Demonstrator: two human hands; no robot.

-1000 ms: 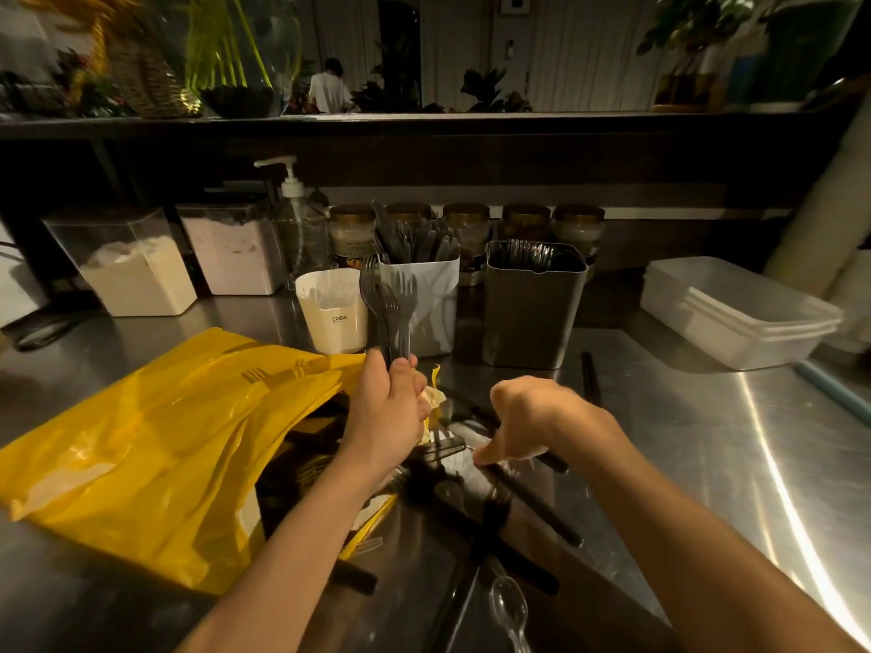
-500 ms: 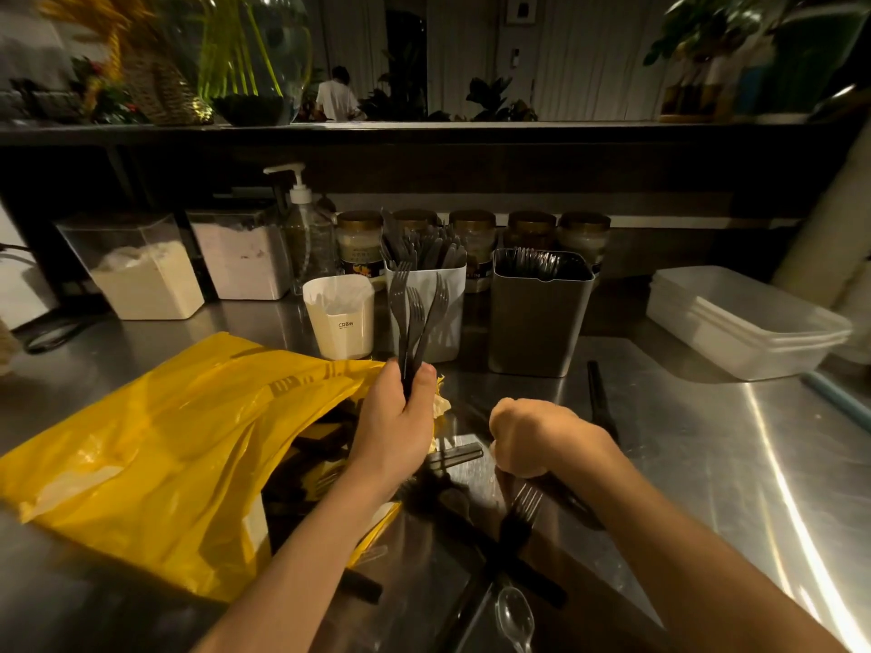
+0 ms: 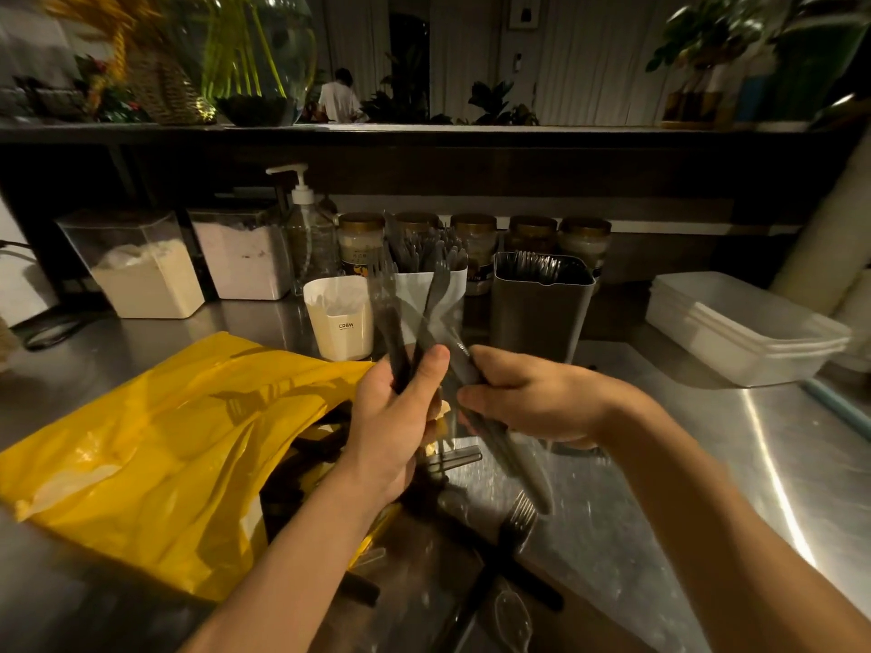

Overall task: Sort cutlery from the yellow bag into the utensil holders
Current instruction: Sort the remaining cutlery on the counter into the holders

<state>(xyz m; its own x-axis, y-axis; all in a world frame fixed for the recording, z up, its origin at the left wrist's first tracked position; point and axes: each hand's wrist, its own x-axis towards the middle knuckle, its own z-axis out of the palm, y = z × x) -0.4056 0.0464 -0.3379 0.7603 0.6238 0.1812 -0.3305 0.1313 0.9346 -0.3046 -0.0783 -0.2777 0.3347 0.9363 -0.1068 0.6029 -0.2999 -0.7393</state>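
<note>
My left hand (image 3: 396, 417) grips a bunch of dark plastic forks (image 3: 389, 313), tines up, above the mouth of the yellow bag (image 3: 155, 445). My right hand (image 3: 528, 398) holds a long dark utensil (image 3: 499, 445) slanting down to the right, its upper end crossing the forks. Behind them stand a white holder (image 3: 452, 294) full of dark cutlery, a grey holder (image 3: 537, 313) with dark utensils and a small white cup (image 3: 339, 322). Loose dark forks (image 3: 513, 530) and a clear spoon (image 3: 511, 615) lie on the steel counter below my hands.
Two clear tubs of powder (image 3: 146, 271) and a pump bottle (image 3: 306, 228) stand at the back left. Several jars (image 3: 532, 233) line the wall behind the holders. Stacked white trays (image 3: 744, 327) sit at the right. Dark cutlery spills from the bag's mouth.
My right hand rose from the counter with a dark utensil and moved up against the forks in my left hand. The left hand lifted slightly.
</note>
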